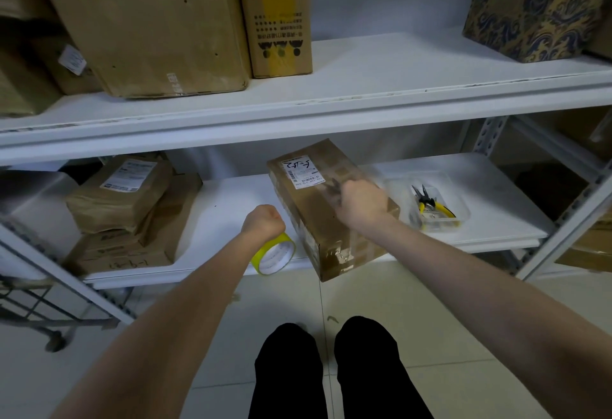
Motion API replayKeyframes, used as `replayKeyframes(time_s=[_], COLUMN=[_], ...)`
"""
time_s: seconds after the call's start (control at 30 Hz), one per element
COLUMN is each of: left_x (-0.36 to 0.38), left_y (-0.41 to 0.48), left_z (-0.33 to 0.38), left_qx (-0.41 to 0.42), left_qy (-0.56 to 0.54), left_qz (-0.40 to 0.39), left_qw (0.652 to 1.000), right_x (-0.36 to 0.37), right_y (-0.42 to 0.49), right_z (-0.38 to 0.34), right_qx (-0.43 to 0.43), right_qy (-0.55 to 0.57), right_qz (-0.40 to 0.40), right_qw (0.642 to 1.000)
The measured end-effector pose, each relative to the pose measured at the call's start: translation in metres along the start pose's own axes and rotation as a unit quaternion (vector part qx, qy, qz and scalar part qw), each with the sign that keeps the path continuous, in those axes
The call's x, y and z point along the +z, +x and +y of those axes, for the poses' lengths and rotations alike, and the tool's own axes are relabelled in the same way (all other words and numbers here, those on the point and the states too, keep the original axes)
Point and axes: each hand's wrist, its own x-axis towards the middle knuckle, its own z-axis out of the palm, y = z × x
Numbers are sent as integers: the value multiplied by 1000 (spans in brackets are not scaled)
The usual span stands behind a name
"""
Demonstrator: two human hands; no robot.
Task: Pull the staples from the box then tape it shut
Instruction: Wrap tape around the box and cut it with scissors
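Right hand (359, 201) fisted in a tight grip on a dark tool (331, 186), blurred, tip pressed to the top of the cardboard box (326, 219). Left hand (263, 221) curled closed beside the box's left side, resting on the roll of yellow-green tape (274, 258); cannot tell whether it actually grips the roll. Box lying askew on the lower white shelf (231, 206), near corner jutting over the front edge, shipping label (299, 173) on its far end. Clear plastic tray (430, 201) just right of the box, holding yellow-handled pliers (430, 205). Brown parcels (122, 206) stacked at the shelf's left.
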Motion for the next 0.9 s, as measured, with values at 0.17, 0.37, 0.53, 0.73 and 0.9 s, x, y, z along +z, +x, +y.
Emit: replayKeyframes(time_s=[0.17, 0.37, 0.53, 0.73, 0.9], left_x=[-1, -8, -9, -9, -15], left_y=[2, 0, -7, -17, -20], left_z=[-1, -2, -1, 4, 6], left_qx=[-3, 2, 16, 29, 29], left_qy=[-21, -75, -84, -101, -125], left_qz=[2, 11, 18, 12, 16], left_qw=[1000, 997, 996, 994, 992], right_x=[41, 66, 60, 33, 25], right_y=[-12, -8, -6, -5, 5], right_z=[-47, -50, -7, 55, 63], right_qx=[-173, -198, -240, -251, -175], right_qy=[-91, -123, -115, -121, -97], right_qz=[-35, -10, -10, -49, -36], right_qw=[980, 972, 964, 959, 979])
